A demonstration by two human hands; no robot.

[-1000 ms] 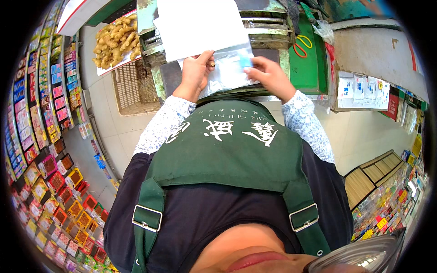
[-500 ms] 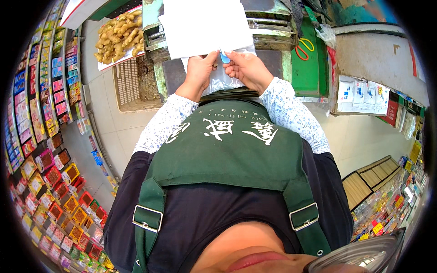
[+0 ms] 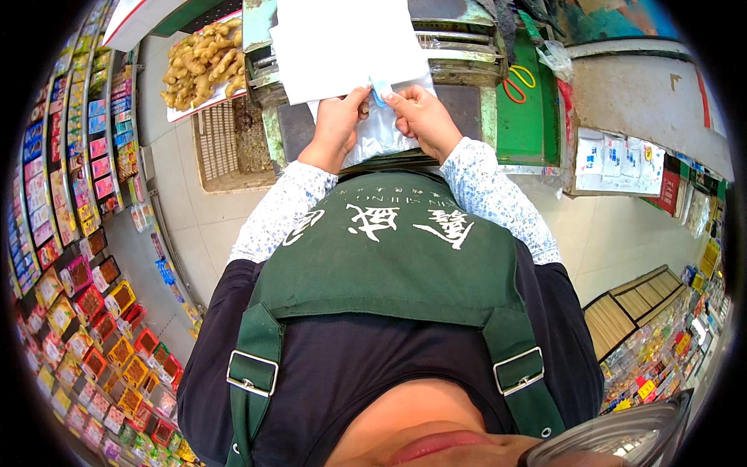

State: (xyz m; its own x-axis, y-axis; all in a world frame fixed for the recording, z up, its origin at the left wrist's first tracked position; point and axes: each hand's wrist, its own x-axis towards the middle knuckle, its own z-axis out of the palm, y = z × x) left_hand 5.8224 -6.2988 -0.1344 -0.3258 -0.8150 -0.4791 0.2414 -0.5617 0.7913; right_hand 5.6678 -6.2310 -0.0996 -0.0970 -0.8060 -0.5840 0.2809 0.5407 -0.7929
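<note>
Close together in front of my apron, both hands work at the near edge of a stack of white sheets (image 3: 350,47). Between their fingertips is a small flat light-blue piece (image 3: 377,87), its kind unclear. My right hand (image 3: 426,121) is closed, pinching this piece with the thumb on top. My left hand (image 3: 336,128) is also closed, thumb and forefinger at the piece's left side; what they grip is hidden. Below the fingers lies a crinkled whitish plastic bag (image 3: 381,134), partly under the sheets.
The sheets lie on a worn green metal stand (image 3: 274,132). Ginger (image 3: 204,64) is heaped at the left above a plastic crate (image 3: 218,144). Orange-and-yellow-handled scissors (image 3: 517,84) lie on a green surface at the right. White packets (image 3: 618,162) sit further right. Packaged-goods shelves (image 3: 78,156) line the left.
The light-blue piece has shifted slightly left and up and now stands more upright. My right hand has moved a little left with it; my left hand has hardly moved.
</note>
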